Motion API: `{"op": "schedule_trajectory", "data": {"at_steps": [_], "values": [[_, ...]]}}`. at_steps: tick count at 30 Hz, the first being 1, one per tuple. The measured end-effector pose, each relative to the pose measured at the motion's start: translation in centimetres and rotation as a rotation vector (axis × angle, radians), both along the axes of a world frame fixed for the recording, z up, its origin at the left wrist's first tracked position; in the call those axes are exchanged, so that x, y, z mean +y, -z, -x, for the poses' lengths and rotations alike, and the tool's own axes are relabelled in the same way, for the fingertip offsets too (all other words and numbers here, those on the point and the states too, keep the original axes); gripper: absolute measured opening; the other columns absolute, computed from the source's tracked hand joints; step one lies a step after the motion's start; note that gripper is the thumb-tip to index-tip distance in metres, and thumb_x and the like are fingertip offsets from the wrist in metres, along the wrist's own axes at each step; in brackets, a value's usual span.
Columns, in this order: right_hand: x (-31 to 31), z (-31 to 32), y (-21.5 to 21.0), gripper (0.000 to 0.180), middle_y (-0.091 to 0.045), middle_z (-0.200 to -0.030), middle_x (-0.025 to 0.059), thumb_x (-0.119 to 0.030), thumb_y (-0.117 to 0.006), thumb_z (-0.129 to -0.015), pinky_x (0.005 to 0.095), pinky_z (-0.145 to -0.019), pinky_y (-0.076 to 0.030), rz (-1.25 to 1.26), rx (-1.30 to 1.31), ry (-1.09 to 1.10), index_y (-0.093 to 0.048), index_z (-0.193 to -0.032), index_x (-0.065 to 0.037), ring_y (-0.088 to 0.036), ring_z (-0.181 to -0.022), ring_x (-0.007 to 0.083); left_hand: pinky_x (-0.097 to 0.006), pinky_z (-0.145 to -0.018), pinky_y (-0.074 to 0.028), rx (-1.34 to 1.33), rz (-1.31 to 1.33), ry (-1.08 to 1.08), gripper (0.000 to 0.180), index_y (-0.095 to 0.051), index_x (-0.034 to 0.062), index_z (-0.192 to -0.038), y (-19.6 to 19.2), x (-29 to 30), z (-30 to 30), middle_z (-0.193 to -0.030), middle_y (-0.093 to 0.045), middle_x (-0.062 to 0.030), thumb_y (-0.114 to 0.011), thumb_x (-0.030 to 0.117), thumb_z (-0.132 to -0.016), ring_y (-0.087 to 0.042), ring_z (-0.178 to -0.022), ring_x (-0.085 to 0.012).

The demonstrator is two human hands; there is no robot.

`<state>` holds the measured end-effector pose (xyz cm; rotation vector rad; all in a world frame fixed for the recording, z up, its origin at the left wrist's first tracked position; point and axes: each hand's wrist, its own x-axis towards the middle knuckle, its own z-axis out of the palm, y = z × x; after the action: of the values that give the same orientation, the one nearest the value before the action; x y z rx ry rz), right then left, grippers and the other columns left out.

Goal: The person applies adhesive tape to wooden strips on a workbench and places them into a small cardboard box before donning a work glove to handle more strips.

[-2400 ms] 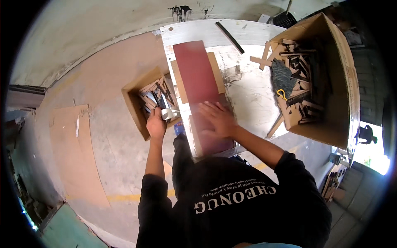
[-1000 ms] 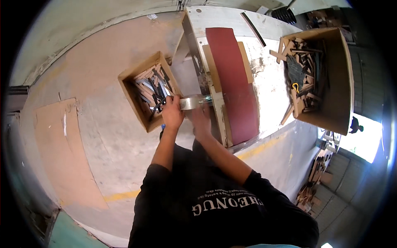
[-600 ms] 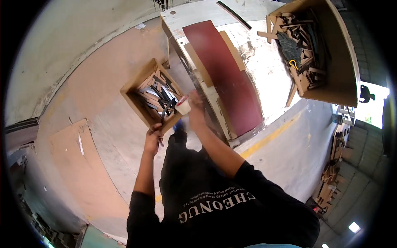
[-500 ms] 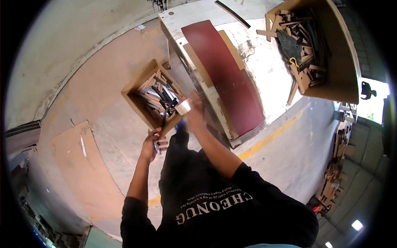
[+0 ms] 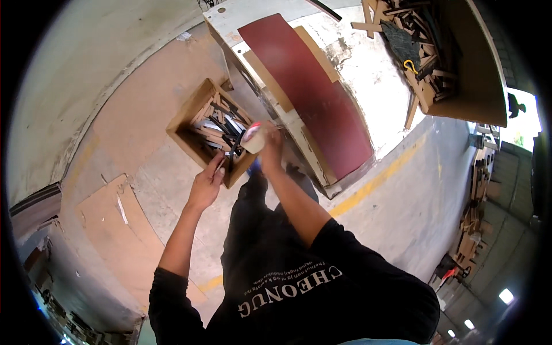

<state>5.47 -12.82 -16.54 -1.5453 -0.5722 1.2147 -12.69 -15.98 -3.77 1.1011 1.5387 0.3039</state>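
My right hand (image 5: pixel 272 150) is closed round a roll of pale tape (image 5: pixel 253 141), over the right side of an open cardboard box (image 5: pixel 185 115). Part of the roll's inner ring shows pink and red. My left hand (image 5: pixel 206 183) is at the near edge of that box, its fingers pinched on a thin, shiny piece too small to name. Close to its fingertips a black strip (image 5: pixel 236 145) leans out of the box. Inside lie several loose black, brown and white strips (image 5: pixel 218 122).
A long dark red panel (image 5: pixel 305 95) lies over brown board on a white-topped bench (image 5: pixel 356 72) to the right. At the far right stands a larger cardboard box (image 5: pixel 471 95) of wooden offcuts with a grey cloth. Flat brown cardboard (image 5: pixel 121 221) covers floor at left.
My left hand has moved up and in toward the strips, its fingers drawn together. The tape roll has turned in my right hand, so its ring shows. The whole view has shifted slightly.
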Motion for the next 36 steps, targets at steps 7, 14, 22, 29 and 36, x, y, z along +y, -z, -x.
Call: {"op": "schedule_trajectory", "data": {"at_steps": [7,14,22,29,36], "values": [[0.8,2.1,-2.7,0.025,-0.059,-0.098,0.0084,-0.02,-0.051,-0.09,0.0286,-0.078,-0.046,-0.093,-0.059,0.059,-0.058,-0.107,-0.003,-0.057,-0.084,0.0176,-0.041,-0.066,-0.049,0.257,-0.653,0.363,0.027,-0.052,0.0084,-0.107,1.6,4.0,-1.4,-0.092,-0.057,-0.0177,-0.051,0.006,-0.081,-0.059,-0.078,-0.037],[1.2,0.2,2.2,0.021,-0.062,-0.098,0.0072,-0.011,-0.045,-0.093,0.0284,-0.082,-0.045,0.07,0.032,0.086,-0.06,-0.104,-0.001,-0.059,-0.089,0.0169,-0.041,-0.062,-0.05,0.476,-0.649,0.653,0.023,-0.057,0.0102,-0.1,1.1,8.0,-4.5,-0.088,-0.058,-0.0123,-0.052,0.01,-0.078,-0.061,-0.074,-0.0318],[0.8,0.4,1.2,0.023,-0.063,-0.093,0.0057,-0.01,-0.044,-0.093,0.0266,-0.078,-0.046,0.019,0.065,0.039,-0.059,-0.104,0.003,-0.058,-0.086,0.0154,-0.039,-0.059,-0.05,0.551,-0.903,0.9,0.018,-0.062,0.01,-0.09,4.5,11.7,-4.9,-0.09,-0.059,-0.0119,-0.05,0.015,-0.077,-0.062,-0.069,-0.0279],[-5.0,-2.0,10.0,0.027,-0.064,-0.093,0.0161,-0.025,-0.05,-0.09,0.0393,-0.078,-0.046,0.12,-0.728,-0.435,-0.062,-0.107,-0.007,-0.06,-0.089,0.0347,-0.042,-0.064,-0.05,0.693,-0.54,0.704,0.017,-0.063,0.0056,-0.084,7.8,14.7,-5.5,-0.081,-0.065,-0.0169,-0.049,0.014,-0.08,-0.064,-0.075,-0.0306],[-11.7,-4.0,1.3,0.036,-0.063,-0.089,0.0176,-0.036,-0.044,-0.093,0.0419,-0.072,-0.046,0.035,-0.488,-0.73,-0.06,-0.097,-0.005,-0.061,-0.086,0.036,-0.03,-0.055,-0.04,-0.317,-0.043,-0.934,0.033,-0.051,0.0023,-0.104,16.5,4.8,-13.3,-0.071,-0.053,-0.0026,-0.05,0.033,-0.092,-0.048,-0.062,-0.013]]}}
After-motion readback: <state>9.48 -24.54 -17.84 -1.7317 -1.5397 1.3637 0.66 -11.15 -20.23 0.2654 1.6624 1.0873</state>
